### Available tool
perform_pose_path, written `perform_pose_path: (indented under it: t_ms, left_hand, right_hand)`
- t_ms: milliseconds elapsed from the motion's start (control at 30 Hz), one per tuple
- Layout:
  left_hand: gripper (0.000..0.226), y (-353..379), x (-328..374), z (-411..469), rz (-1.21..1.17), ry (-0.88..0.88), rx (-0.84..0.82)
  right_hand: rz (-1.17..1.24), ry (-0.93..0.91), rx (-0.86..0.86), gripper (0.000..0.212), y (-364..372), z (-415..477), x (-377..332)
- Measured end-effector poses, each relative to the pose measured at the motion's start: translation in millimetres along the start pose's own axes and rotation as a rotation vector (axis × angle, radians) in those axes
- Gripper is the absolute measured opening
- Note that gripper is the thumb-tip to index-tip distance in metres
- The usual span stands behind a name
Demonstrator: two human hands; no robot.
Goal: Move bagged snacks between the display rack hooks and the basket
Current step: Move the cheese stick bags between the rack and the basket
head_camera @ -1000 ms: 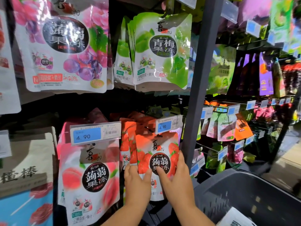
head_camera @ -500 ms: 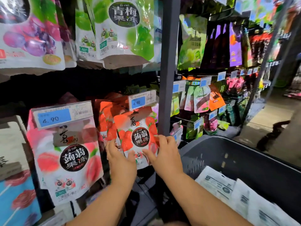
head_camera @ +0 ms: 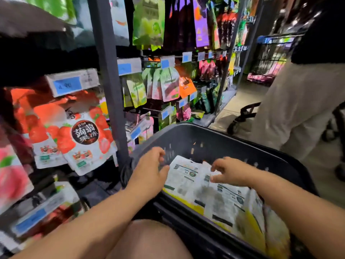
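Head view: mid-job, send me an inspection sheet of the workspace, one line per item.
Surface: no table; a dark basket sits beside the display rack.
Job's things: strawberry bags hang on the rack under a blue price tag; white-backed bags lie in the basket.
Clutter: nothing seen.
Grip: left hand and right hand hover over the bags in the basket, fingers loosely curled, gripping nothing; the blur hides whether they touch.
Cables: nothing seen.
Surroundings: more hanging snack bags further along; a person in light trousers stands right of the basket; a wire cart stands beyond.
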State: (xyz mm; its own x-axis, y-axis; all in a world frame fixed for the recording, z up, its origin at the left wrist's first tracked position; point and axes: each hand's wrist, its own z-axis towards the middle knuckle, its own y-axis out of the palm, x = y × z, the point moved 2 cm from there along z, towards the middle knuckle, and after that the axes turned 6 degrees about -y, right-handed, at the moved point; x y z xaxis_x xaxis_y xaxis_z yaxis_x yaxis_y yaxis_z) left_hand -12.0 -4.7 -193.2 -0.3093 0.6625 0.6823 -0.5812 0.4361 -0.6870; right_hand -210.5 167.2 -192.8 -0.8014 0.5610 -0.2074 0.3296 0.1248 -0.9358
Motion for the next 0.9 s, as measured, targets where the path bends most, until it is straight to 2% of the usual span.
perform_pose_path:
  t_ms: [100,200,400,500,667,767,900]
  left_hand:
    - [0.027,39,18,0,0.170,-0.056,-0.306]
    - [0.036,54,23,-2,0.518,-0.046,-0.437]
    - [0.034,57,22,-4,0.662,-0.082,-0.498]
    - [0.030,57,24,-5,0.655,-0.077,-0.504]
    - [0.030,59,26,-7,0.624,-0.076,-0.485]
    - [0.031,59,23,-7,0.591,-0.081,-0.474]
    - [0.029,58,21,-7,0.573,-0.079,-0.472]
  right_hand:
    - [0.023,0.070,-0.066,0.042,16,-18,39]
    - [0.008,0.156,-0.122,0.036,35,-20,63]
    - [-0.083,0.372,-0.189,0.050,27,-25,90]
    - [0.093,0.528,-0.248,0.041,33,-31,103]
    - [0.326,0.635,-0.314,0.043,45,-31,101]
    - [0.366,0.675,-0.326,0.054,52,-31,101]
    - [0.369,0.705,-0.299,0.030,59,-27,98]
